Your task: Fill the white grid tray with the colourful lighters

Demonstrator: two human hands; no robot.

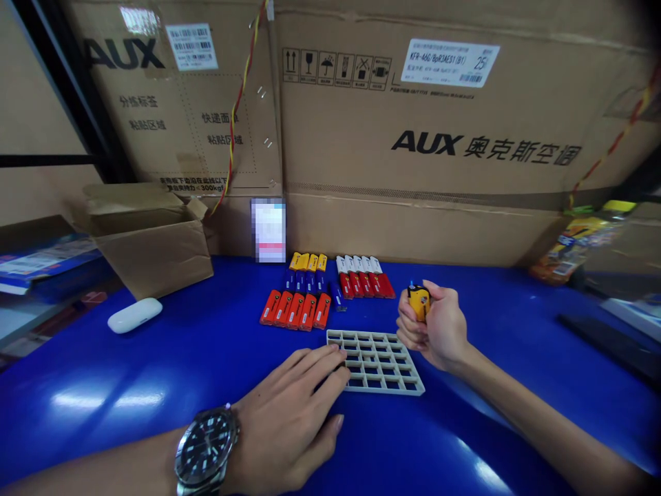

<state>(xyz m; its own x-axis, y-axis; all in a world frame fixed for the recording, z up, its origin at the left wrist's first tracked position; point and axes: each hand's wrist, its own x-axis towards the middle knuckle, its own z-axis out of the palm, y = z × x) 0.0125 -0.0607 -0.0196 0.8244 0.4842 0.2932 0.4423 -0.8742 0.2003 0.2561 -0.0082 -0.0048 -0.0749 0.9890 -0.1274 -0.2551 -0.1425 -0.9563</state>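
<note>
Head view: right hand point(436, 331) clenched round a yellow lighter point(418, 301), held upright just above the desk point(155, 386), behind the grid tray point(379, 362). Lighter's lower half hidden in the fist; only the top and a blue tip visible. Left hand point(294, 413) released, lying flat, fingertips point(335, 358) touching the tray's near left edge and covering that corner. Watch point(206, 448) on the left wrist, forearm cut off by the frame's bottom edge. Tray cells bare as far as can be seen. Behind the tray, rows of lighters lying side by side: orange point(296, 309) nearest, yellow-and-blue point(308, 271) behind them, red-and-white point(364, 276) to the right. Single blue lighter point(337, 296) between the rows, hard to make out. White case point(135, 315) well to the left, near an open carton point(149, 238). Big AUX boxes point(428, 131) along the back, tops cut off. Blurred card point(268, 229) leaning against them, unreadable. Packets point(583, 241) at far right smeared and indistinct.
</note>
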